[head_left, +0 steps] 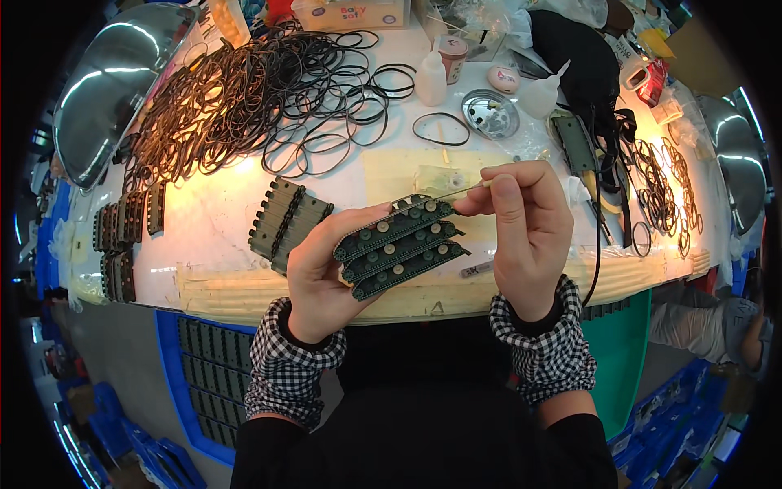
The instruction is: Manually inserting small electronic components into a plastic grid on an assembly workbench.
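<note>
Three dark green strips point(399, 249) dotted with round discs are held in a stack by the left hand point(320, 265), its fingers closed around their left end, above the front part of the table point(204, 265). A thin rod point(464, 191) is pinched between thumb and fingertips of the right hand point(529, 232), with almost no gap left; its far end is aimed at the top strip, though whether contact is made cannot be told. Another strip bundle point(285, 220) is laid left of the left hand. Black bands point(236, 98) are heaped farther back, and a metal dish point(515, 122) is placed near a white bottle point(430, 80).
</note>
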A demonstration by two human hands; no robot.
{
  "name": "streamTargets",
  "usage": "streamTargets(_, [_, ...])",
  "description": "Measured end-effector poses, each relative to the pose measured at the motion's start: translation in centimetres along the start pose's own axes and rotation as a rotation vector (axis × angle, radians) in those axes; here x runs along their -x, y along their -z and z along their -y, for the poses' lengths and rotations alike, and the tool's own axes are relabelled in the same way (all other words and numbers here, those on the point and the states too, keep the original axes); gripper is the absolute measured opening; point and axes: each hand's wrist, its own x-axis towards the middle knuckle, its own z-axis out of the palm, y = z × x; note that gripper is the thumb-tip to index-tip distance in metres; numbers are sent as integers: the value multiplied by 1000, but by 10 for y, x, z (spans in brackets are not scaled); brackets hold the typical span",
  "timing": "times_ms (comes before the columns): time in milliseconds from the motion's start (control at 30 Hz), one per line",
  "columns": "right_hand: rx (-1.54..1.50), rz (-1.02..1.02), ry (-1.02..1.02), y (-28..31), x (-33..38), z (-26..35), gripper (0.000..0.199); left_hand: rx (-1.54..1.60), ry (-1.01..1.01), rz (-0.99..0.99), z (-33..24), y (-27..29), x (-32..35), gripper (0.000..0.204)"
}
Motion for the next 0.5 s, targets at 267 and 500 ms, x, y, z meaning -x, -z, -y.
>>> streamTargets(267, [17,5,5,0,0,-1,14,-25,25,3,-1,2,2,55])
streamTargets(500, [-63,8,-23,1,0,-1,13,-33,0,-1,0,2,0,53])
